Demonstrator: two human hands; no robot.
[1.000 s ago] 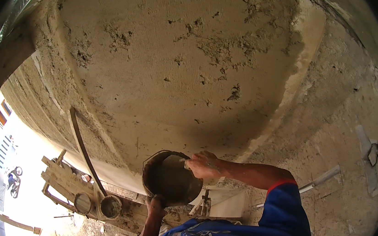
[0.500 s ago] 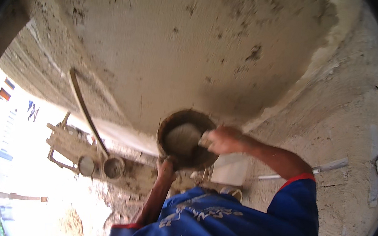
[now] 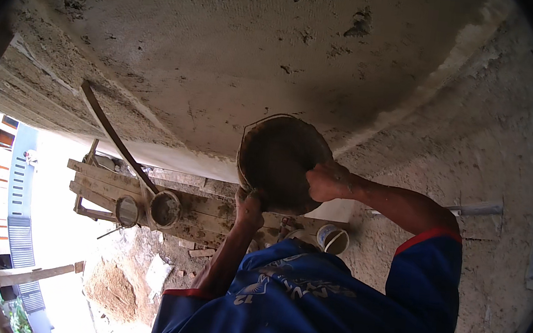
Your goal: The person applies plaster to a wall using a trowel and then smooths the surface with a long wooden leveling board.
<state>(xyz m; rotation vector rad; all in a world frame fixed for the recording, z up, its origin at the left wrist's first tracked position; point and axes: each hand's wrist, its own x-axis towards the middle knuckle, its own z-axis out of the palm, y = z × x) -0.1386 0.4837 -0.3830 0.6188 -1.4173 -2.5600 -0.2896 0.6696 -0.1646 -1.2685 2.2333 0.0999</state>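
A dark, mortar-stained bucket (image 3: pixel 253 140) is held up close against the plastered surface, with its mouth facing me and a thin wire handle along its left edge. Around its lower left rim my left hand (image 3: pixel 249 207) is closed, thumb side up. My right hand (image 3: pixel 330 181) reaches over the right rim with curled fingers partly inside the mouth. Whatever those fingers hold is hidden in the shadow. The bucket's inside is too dark to make out how much mortar it contains.
Rough plaster (image 3: pixel 225 64) spreads ahead. Below runs a plank scaffold (image 3: pixel 210 210) carrying a small round pail (image 3: pixel 165 210), another pail (image 3: pixel 126 211) and a curved wooden strip (image 3: pixel 111 129) leaning to the wall. A white bucket (image 3: pixel 334 240) stands near my chest. Lower down lies a sand heap (image 3: pixel 112 290).
The bucket and both hands sit higher in the picture, and the view has shifted. My right hand was a blur at the rim; its fingers now reach inside. The pale mortar inside has gone dark.
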